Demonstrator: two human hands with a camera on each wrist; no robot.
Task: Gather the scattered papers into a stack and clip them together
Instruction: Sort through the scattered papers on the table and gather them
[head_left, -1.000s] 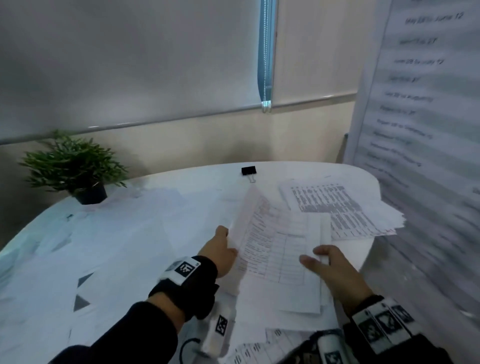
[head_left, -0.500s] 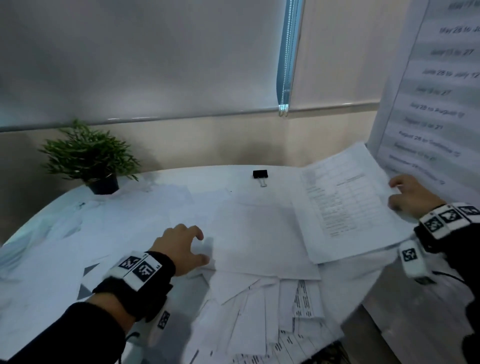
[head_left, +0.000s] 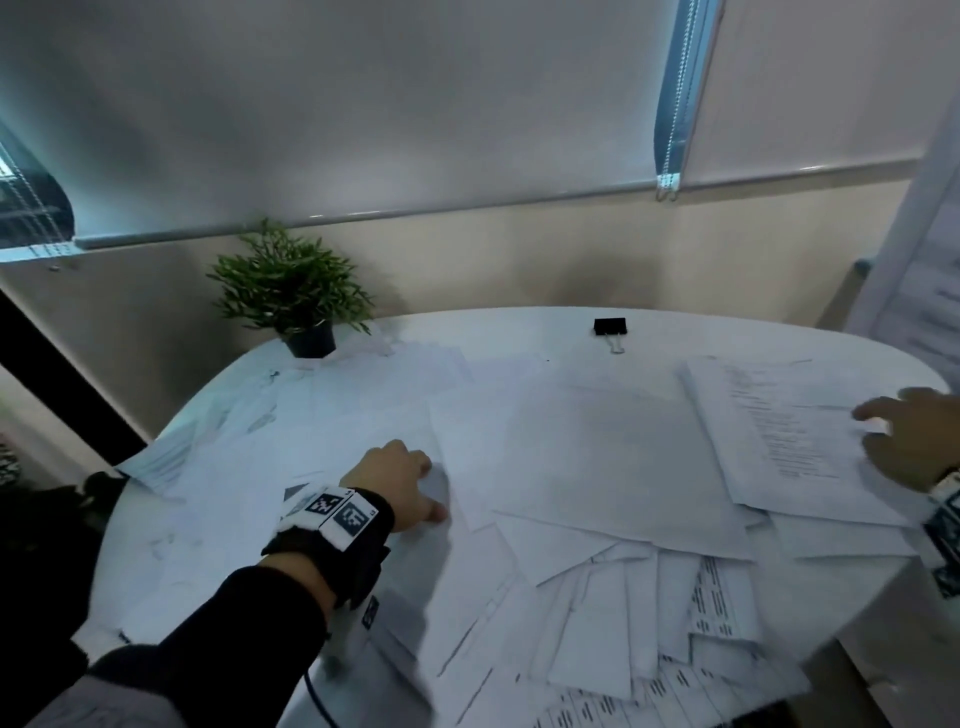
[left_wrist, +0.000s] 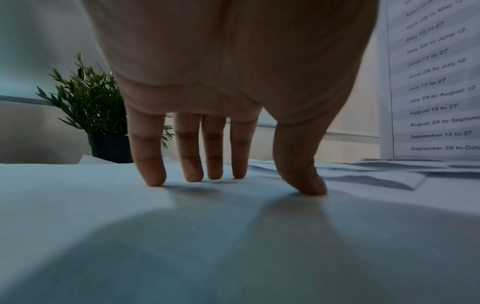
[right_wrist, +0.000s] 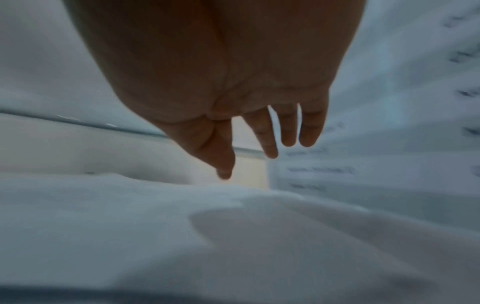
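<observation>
L hand (head_left: 400, 480) fingertips (left_wrist: 155, 179) press loose white paper sheets (head_left: 587, 462), fingers straight. R hand (head_left: 906, 441) spread, empty, over printed sheet stack (head_left: 779, 431). Black binder clip (head_left: 611, 327) lies apart.

Right hand (head_left: 917, 447) cut off by frame edge; wrist view blurred.

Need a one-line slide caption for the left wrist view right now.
Left hand presses its fingertips onto loose white papers, potted plant behind.
</observation>
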